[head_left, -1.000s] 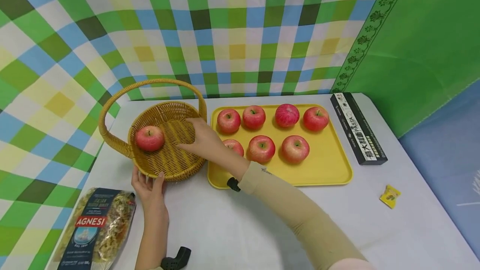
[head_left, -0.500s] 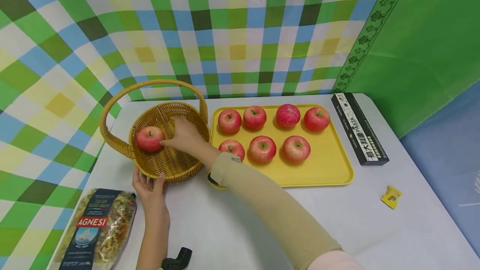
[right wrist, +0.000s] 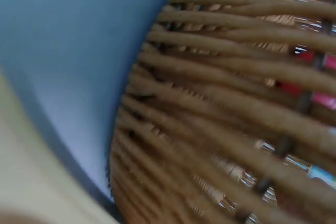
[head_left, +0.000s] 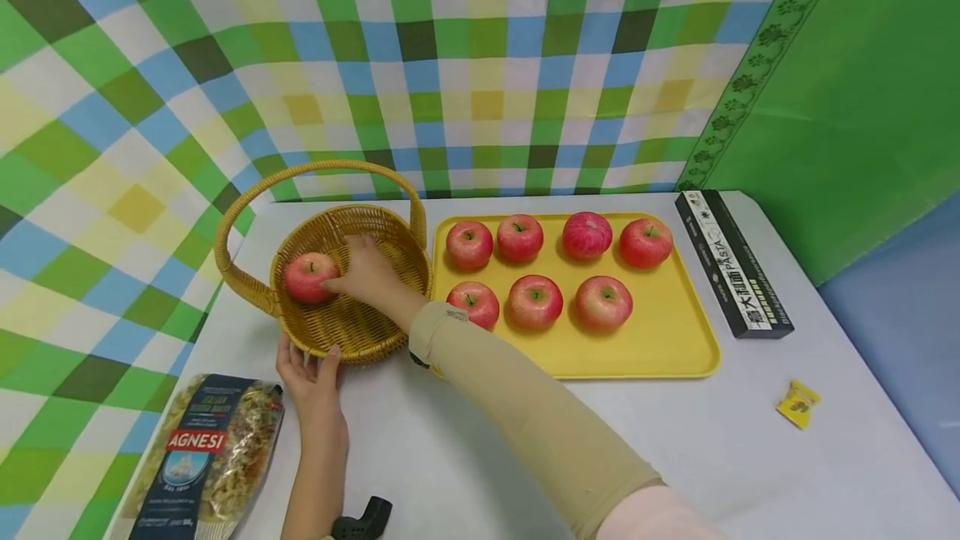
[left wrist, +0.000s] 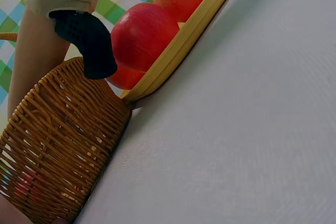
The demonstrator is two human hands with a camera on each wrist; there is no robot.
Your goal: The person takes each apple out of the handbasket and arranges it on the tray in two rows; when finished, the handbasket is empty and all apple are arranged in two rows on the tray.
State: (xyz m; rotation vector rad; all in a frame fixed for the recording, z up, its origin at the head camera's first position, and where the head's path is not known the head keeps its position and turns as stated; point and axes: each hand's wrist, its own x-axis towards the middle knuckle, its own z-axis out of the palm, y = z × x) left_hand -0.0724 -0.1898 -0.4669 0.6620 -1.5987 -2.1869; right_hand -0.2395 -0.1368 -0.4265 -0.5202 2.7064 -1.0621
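Note:
A wicker basket (head_left: 352, 336) with an arched handle stands at the left of the table, and one red apple (head_left: 309, 277) lies in its left side. My left hand (head_left: 311, 382) holds the basket's near wall, thumb tip at the rim and fingers against the outside. Inside the basket is my right hand (head_left: 369, 273), palm down with thumb and fingers spread apart; the thumb tip is right at the apple's side. The other fingertips are partly hidden. In the right wrist view, the basket's woven wall (right wrist: 210, 93) fills most of the picture.
Right of the basket is a yellow tray (head_left: 660, 348) with several apples (head_left: 535, 302) in two rows. A black pasta box (head_left: 735, 265) lies beyond it, with a small yellow packet (head_left: 798, 404) in front. A pasta bag (head_left: 198, 457) lies at the near left.
My right hand has moved left and deeper over the basket, bringing its thumb to the apple. The left hand stays at the basket wall. The head view has shifted slightly.

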